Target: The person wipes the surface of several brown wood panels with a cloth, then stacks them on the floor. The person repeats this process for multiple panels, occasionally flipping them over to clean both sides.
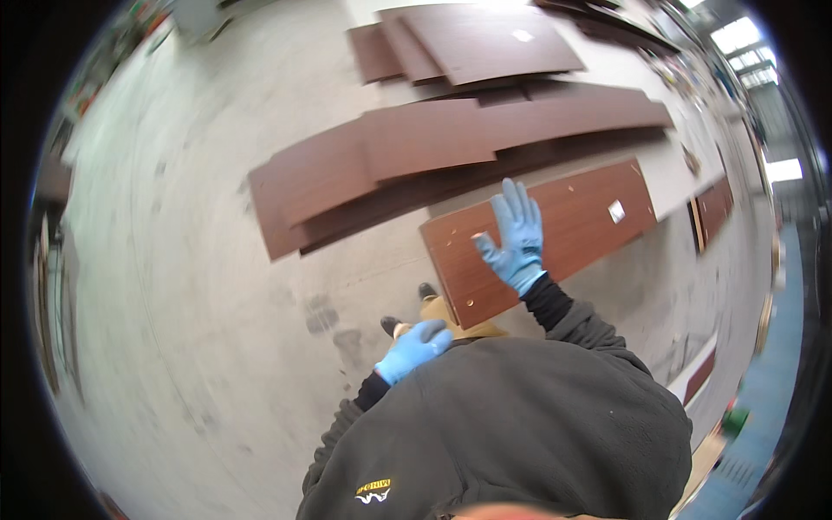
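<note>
My right hand (517, 238), in a blue work glove, is spread over a reddish-brown wooden panel (576, 208). Its fingers point away from me and the thumb stands apart; whether the palm presses on the surface I cannot tell. The panel has a small white label (616, 211) toward its right end and a few small round fittings near its edges. Close to my waist, by the panel's near left corner, is my gloved left hand (416, 349). Its fingers are curled, and whatever they may hold is hidden.
Beyond the panel lie overlapping dark brown boards (416, 143), with another stack of brown boards (503, 39) farther back. More boards (713, 211) are at the right. Grey concrete floor (191, 217) spreads to the left; a blue floor strip (774, 347) runs along the right.
</note>
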### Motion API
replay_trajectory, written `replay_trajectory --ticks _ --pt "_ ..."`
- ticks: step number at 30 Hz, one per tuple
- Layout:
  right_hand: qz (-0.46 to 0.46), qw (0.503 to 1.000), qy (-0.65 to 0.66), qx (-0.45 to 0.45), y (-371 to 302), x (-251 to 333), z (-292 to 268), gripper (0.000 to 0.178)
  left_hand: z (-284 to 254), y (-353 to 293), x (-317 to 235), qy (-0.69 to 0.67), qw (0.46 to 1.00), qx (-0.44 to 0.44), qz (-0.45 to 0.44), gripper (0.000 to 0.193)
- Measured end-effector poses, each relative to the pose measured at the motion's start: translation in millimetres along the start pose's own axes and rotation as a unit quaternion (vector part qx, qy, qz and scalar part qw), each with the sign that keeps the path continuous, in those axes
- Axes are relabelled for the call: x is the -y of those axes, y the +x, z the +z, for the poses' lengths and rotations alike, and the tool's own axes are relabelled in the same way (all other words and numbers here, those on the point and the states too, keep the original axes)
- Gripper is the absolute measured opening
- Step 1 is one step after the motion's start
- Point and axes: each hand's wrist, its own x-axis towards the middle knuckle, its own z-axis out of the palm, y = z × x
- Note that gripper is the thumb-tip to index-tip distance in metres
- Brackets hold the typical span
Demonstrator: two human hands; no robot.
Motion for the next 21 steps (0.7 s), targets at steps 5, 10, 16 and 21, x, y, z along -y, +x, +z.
replay_trajectory --ticks 5,10,16,21 --pt "0.113 0.989 -0.041 0.089 -53.0 -20.6 32.8 0.079 -98.1 21.8 -15.7 -0.234 0.962 -0.127 -0.063 0.041" --pt "0.12 0.989 -0.028 0.076 -55.6 -21.3 38.0 0.075 -192.1 18.0 -29.3 -0.249 0.92 -0.304 -0.006 0.045" --pt "0.149 0.985 -0.043 0.08 -46.8 -13.9 35.4 0.069 -291.0 11.2 -2.5 -0.214 0.878 -0.428 -0.012 0.05" --pt "0.249 0.962 -0.104 -0.029 -11.5 48.7 56.4 0.065 -392.7 20.3 30.3 -0.169 0.884 -0.435 0.005 0.05"
